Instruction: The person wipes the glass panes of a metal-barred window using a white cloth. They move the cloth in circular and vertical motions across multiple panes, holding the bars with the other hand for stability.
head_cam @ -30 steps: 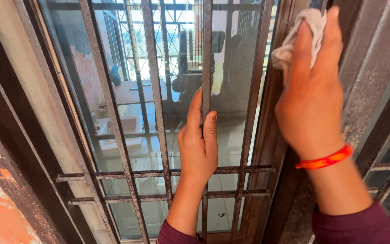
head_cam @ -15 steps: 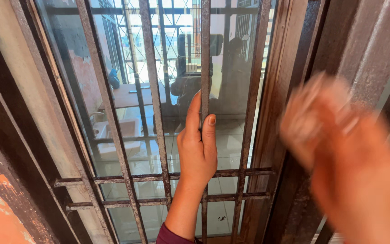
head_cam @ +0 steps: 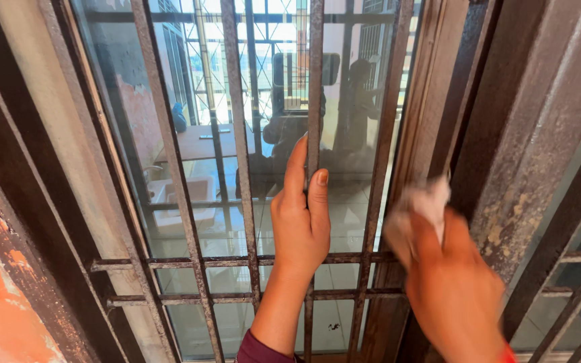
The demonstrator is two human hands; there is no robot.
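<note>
My left hand (head_cam: 300, 222) grips a rusty vertical bar (head_cam: 315, 101) of the window grille, fingers wrapped around it just above the two horizontal cross bars (head_cam: 189, 262). My right hand (head_cam: 448, 282) is blurred with motion and presses a crumpled white cloth (head_cam: 425, 202) against the dark brown window frame post (head_cam: 432, 114), low down near the cross bars. The cloth sticks out above my fingers.
Behind the grille is a dusty glass pane (head_cam: 189, 87) with reflections. A wide rusty metal post (head_cam: 546, 134) stands at the right, with another grille section (head_cam: 573, 296) beyond it. An orange wall (head_cam: 1, 316) with peeling paint is at the lower left.
My right hand with the cloth has swept down the frame post from near the top of the view to the level of the cross bars. My left hand has stayed on the bar.
</note>
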